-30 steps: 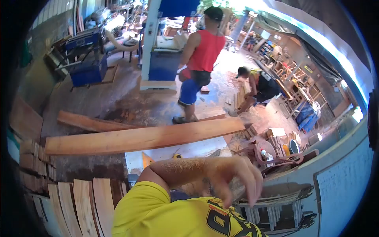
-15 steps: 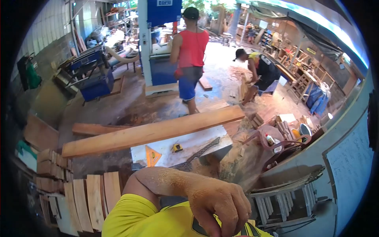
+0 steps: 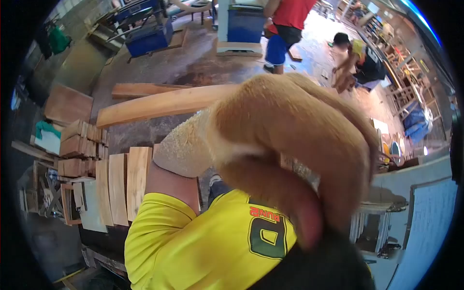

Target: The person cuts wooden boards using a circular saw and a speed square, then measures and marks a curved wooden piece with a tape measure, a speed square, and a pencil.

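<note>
Left of centre, a long plank [image 3: 159,105] runs behind the left hand [image 3: 295,121], which looms larger than before and hides the table. It curls narrowly at a dark, blurred shape [image 3: 321,266]; whether gripping, I cannot tell. The right hand is out of view.

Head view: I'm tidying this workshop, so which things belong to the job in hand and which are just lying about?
In hand, probably:
- left hand, dusty, fingers curled
- dark thing just below it, too blurred to name; contact unclear

Lying about, not being handled:
- long plank
- row of boards
- stacked wood blocks
</note>
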Available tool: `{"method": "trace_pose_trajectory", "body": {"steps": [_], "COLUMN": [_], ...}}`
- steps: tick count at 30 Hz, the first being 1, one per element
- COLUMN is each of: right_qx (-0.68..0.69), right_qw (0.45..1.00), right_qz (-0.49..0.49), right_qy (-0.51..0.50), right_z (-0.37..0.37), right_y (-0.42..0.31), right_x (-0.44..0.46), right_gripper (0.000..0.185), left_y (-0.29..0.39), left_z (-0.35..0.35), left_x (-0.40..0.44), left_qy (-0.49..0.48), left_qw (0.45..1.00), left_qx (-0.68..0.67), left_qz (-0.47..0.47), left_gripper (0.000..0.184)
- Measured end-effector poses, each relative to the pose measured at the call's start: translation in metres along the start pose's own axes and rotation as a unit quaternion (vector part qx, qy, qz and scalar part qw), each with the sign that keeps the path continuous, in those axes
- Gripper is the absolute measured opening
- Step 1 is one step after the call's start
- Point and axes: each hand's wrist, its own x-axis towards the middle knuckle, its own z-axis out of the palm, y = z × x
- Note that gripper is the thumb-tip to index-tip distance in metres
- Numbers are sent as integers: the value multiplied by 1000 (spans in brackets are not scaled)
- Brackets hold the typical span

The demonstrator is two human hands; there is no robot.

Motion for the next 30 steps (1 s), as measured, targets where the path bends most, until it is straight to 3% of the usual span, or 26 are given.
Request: {"method": "trace_pose_trajectory", "body": {"steps": [7, 8, 11, 18, 20, 22, 26, 28, 30], "right_qx": [-6, -7, -6, 6, 7, 8, 9, 7, 15], "right_qw": [1000, 1000, 1000, 999, 1000, 999, 999, 999, 999], "right_qz": [15, 18, 23, 27, 27, 32, 36, 35, 34], "right_qy": [3, 3, 9, 18, 12, 8, 0, -5, -13], "right_z": [43, 49, 55, 52, 39, 28, 0, -14, -26], "right_y": [-47, -109, -70, -98, -69, -60, -46, -37, -36], "right_x": [-12, -55, -29, -42, -5, 7, 28, 38, 51], "right_gripper": [31, 31, 32, 33, 33, 34, 34, 35, 35], "left_y": [73, 79, 91, 72, 59, 52, 38, 20, -4], "left_z": [-37, -41, -45, -35, -35, -33, -50, -59, -62], "left_x": [-25, -26, -25, -15, -6, -7, -25, -53, -105], "left_qy": [-12, -12, 3, 29, 12, 17, 21, -18, -34], "left_qw": [1000, 1000, 999, 996, 997, 999, 972, 911, 807], "left_qx": [3, -1, -34, -61, -60, -40, 60, 226, 304], "left_qz": [6, 11, 22, 62, 52, -8, -225, -344, -505], "left_gripper": [24, 25, 26, 27, 28, 28, 33, 37, 42]}}
